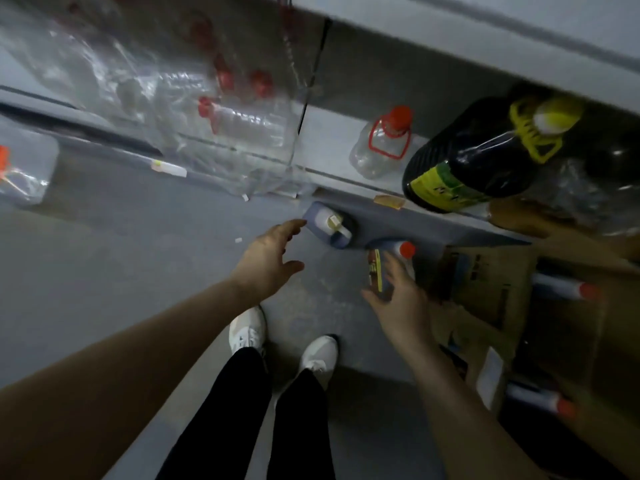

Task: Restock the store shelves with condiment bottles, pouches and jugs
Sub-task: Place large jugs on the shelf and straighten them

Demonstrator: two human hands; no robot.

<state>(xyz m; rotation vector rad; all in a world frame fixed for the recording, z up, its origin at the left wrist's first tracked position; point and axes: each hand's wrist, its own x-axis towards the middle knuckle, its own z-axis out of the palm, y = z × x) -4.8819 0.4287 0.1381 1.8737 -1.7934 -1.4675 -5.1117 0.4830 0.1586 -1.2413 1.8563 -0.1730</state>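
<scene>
Two bottles stand on the floor (138,254); two hands reach.
I see left hand (268,258) spread beside the white-capped bottle (329,225), right hand (398,303) spread at the red-capped bottle (375,268); two jugs on the shelf (329,140).

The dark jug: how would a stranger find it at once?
Look at the low grey shelf running across the view. At its right end, above the cardboard boxes, sits the dark jug. Unlike the red-capped clear jug on its left, it holds dark liquid and has a yellow cap, handle and label.
</scene>
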